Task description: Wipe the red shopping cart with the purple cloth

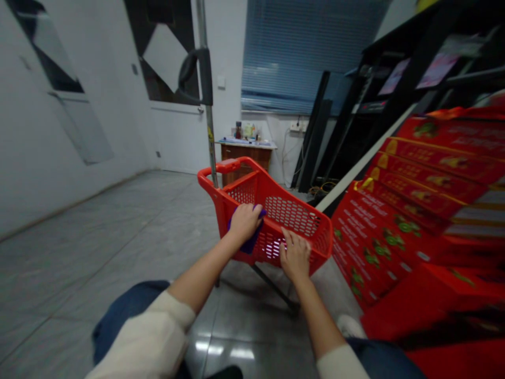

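Left hand (245, 223) clenched on a purple cloth (249, 243), cloth pressed to the left wall of a red cart (276, 192); inner or outer face hard to tell. Right hand (295, 256) on the cart's near wall, fingers (287, 239) spread over the mesh, grasp unclear from this view. Cart standing on grey floor tiles (98, 247), just ahead of both hands, lower frame partly hidden behind the basket. Right of the cart: printed red boxes (374, 242) stacked close, little room for moving on that side. Left of the cart: wide stretch of tiles, plenty of room. Behind the cart: steel pole (205, 89) near its handle, wooden worktop (245, 153) with bottles (238, 130), blue blind (276, 58) higher up. Farther right of the cart, behind the boxes: black rack (410, 89).
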{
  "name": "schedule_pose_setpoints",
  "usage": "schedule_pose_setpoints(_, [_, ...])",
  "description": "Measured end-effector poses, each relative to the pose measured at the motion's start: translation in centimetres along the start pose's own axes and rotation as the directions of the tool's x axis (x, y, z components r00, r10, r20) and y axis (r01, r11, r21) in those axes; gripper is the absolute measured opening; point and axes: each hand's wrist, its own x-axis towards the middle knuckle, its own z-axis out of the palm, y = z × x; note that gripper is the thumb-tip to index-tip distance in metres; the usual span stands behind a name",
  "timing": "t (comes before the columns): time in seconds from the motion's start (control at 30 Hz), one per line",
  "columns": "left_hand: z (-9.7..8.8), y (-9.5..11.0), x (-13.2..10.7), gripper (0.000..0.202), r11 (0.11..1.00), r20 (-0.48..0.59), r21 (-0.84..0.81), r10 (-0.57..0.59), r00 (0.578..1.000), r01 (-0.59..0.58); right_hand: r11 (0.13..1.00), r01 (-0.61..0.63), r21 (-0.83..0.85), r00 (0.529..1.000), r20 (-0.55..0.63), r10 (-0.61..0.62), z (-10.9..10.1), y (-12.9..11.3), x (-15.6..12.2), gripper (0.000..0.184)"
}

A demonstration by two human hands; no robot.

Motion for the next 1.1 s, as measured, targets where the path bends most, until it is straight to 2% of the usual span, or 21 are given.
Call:
schedule_pose_setpoints(0.07, [-0.6, -1.7, 0.2, 0.024, 0.996, -0.023, 0.038, -0.079, 0.997, 0.08, 1.0, -0.018, -0.007, 1.0, -0.006, 0.018, 0.0, -0.4, 0.0, 0.047])
schedule_pose_setpoints(0.13, [-0.4, -1.5, 0.2, 0.023, 0.99, -0.04, 0.039, -0.133, 0.99, 0.135, 0.999, -0.04, -0.017, 0.999, -0.009, 0.04, 0.1, -0.9, 0.0, 0.047])
schedule_pose_setpoints(0.27, [1.5, 2.7, -0.6, 0.021, 0.989, -0.047, -0.041, -0.146, 0.988, 0.144, 0.998, -0.056, -0.034, 0.998, -0.022, 0.055, 0.4, -1.5, 0.0, 0.047])
schedule_pose_setpoints(0.37, [2.3, 4.8, -1.0, 0.021, 0.995, -0.039, -0.079, -0.066, 0.997, 0.063, 0.998, -0.041, -0.039, 0.999, -0.033, 0.04, 0.5, -1.2, -0.1, 0.046])
schedule_pose_setpoints(0.47, [1.6, 3.6, -0.8, 0.024, 0.997, 0.002, -0.081, 0.022, 1.0, -0.021, 0.998, -0.03, -0.05, 0.999, -0.034, 0.028, 0.6, -0.7, -0.1, 0.046])
schedule_pose_setpoints(0.6, [0.4, 1.1, -0.5, 0.023, 0.995, -0.025, -0.027, -0.098, 0.995, 0.098, 0.997, -0.048, -0.054, 0.998, -0.044, 0.045, 0.8, -1.2, -0.1, 0.047])
schedule_pose_setpoints(0.67, [0.6, 1.6, -0.7, 0.022, 0.992, -0.029, -0.025, -0.121, 0.992, 0.12, 0.997, -0.056, -0.047, 0.997, -0.047, 0.054, 0.9, -1.8, -0.1, 0.048])
schedule_pose_setpoints(0.8, [1.7, 4.3, -1.0, 0.024, 0.998, 0.034, -0.068, -0.009, 0.999, 0.011, 0.998, -0.044, -0.044, 0.999, -0.024, 0.043, 0.8, -2.4, -0.1, 0.047])
schedule_pose_setpoints(0.9, [1.4, 4.2, -0.5, 0.026, 0.996, 0.105, -0.085, 0.047, 0.993, -0.038, 0.998, 0.026, -0.049, 1.0, 0.008, -0.026, 0.0, -1.5, -0.3, 0.047])
schedule_pose_setpoints(1.03, [0.3, 1.7, 0.6, 0.023, 0.995, 0.131, -0.042, -0.081, 0.988, 0.087, 0.996, 0.012, -0.088, 1.0, -0.003, -0.013, -1.2, 0.0, -1.0, 0.048])
schedule_pose_setpoints(1.1, [0.2, 1.5, 0.8, 0.022, 0.988, 0.106, -0.029, -0.146, 0.984, 0.15, 0.996, -0.024, -0.085, 1.0, 0.003, 0.025, -1.3, 0.2, -1.3, 0.048])
